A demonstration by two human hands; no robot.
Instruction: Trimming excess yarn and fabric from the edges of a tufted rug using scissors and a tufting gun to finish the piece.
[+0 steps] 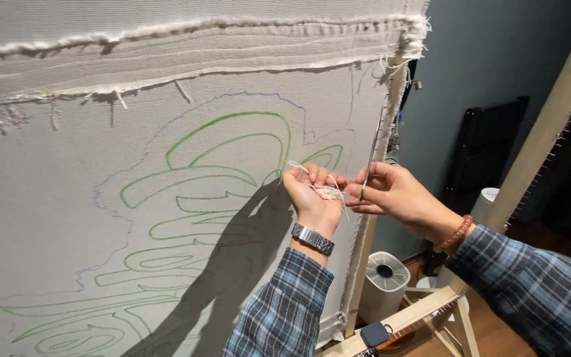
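While both plaid sleeves (pixel 279 311) rise from the lower edge, the hands meet close together in front of the stretched cloth. Left hand (pixel 313 196), with a metal watch (pixel 312 238) on the wrist, is pinched shut on a small wad of pale thread (pixel 328 192); loose strands trail from it, one curling up to the left, others hanging down. Right hand (pixel 394 195), a bead bracelet (pixel 456 233) at the wrist, is closed on a thin metal tool (pixel 371 153) that stands nearly upright, its lower end just beside the thread. Behind them the cloth (pixel 67 218) is off-white and coarse, frayed at its folded top edge, marked with green and faint blue outlines. Beyond its right edge: a wooden frame (pixel 424 311), a white cylinder (pixel 383 285) on the floor, a grey wall (pixel 484 53).
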